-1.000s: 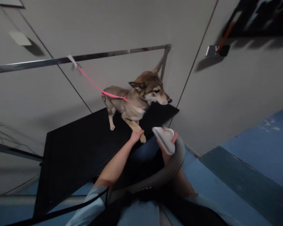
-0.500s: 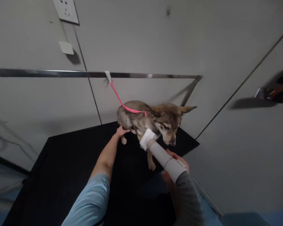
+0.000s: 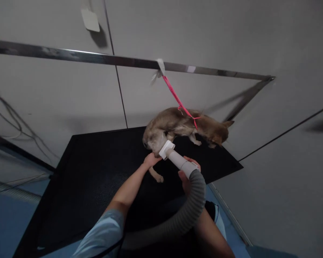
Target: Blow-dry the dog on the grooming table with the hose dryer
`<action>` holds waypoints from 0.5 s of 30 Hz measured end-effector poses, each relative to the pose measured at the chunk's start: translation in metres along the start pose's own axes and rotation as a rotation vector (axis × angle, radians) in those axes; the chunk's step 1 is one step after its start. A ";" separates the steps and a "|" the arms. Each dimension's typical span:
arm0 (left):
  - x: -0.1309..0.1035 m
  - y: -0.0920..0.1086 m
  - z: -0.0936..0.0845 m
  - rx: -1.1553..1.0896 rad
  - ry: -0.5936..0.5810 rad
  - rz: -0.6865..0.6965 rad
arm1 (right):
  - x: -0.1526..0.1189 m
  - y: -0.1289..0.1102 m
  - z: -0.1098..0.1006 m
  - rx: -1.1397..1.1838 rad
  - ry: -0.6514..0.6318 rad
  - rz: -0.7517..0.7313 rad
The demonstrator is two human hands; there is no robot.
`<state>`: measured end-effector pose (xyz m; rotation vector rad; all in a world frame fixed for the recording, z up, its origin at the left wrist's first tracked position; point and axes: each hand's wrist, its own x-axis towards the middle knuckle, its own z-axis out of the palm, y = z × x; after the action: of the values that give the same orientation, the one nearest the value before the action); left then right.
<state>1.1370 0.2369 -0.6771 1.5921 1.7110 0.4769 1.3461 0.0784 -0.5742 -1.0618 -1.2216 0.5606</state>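
Observation:
A tan-brown dog (image 3: 174, 120) stands bent over on a black tabletop (image 3: 97, 161), its head lowered at the far right. My left hand (image 3: 151, 159) is closed around one of its hind legs, and the paw shows below my wrist. In my right hand (image 3: 188, 172) is a white dryer nozzle (image 3: 177, 159) with a wide flat mouth. That mouth points at the dog's haunch, very close to the fur. From the nozzle a grey ribbed hose (image 3: 195, 200) curves down and to the left. A pink leash (image 3: 174, 93) runs from the dog's neck area up to a metal bar.
The metal bar (image 3: 97, 59) spans the wall behind the table, with a slanted brace (image 3: 244, 100) at its right end. Cables (image 3: 18, 122) hang against the wall at left. Another ribbed hose (image 3: 14, 190) lies on the blue floor (image 3: 13, 222).
The dog's head has swung away to the right and dropped. The nozzle has moved from its chest to its haunch. My left hand now holds a hind leg drawn outward. The camera view has shifted.

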 end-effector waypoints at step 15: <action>-0.082 0.045 0.040 0.035 -0.114 0.012 | -0.049 0.020 -0.053 -0.021 0.312 0.104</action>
<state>1.1933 0.1567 -0.6507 1.6238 1.6327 0.3568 1.3852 0.0279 -0.6144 -1.1864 -0.9045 0.4421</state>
